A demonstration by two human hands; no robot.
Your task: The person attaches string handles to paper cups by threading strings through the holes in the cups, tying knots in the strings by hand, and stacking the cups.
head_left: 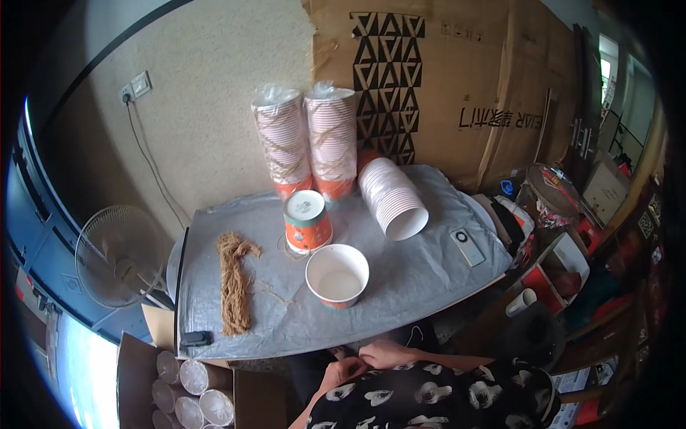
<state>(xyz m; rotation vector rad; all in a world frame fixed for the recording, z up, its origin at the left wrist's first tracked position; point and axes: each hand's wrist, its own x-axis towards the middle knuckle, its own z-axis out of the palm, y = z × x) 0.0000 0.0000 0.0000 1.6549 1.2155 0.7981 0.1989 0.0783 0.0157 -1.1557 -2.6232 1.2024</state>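
Observation:
My left hand (344, 370) and my right hand (386, 354) are close together at my lap, just below the table's front edge. The fingers of both look curled in, and whatever they hold, if anything, is too small or hidden to make out. Nearest to them on the table, a white paper bucket (337, 274) stands upright with its mouth up. Behind it, an orange and green paper bucket (309, 223) rests upside down with a strand of twine at its rim. A bundle of brown twine (234, 286) lies on the left.
Two tall wrapped stacks of paper buckets (281, 139) stand at the back; another stack (393, 196) lies tilted. A phone (466, 247) is at the right, a small black object (196, 338) at the near left corner. Beside the table are a fan (120, 256) and a carton (136, 372) of wrapped cups.

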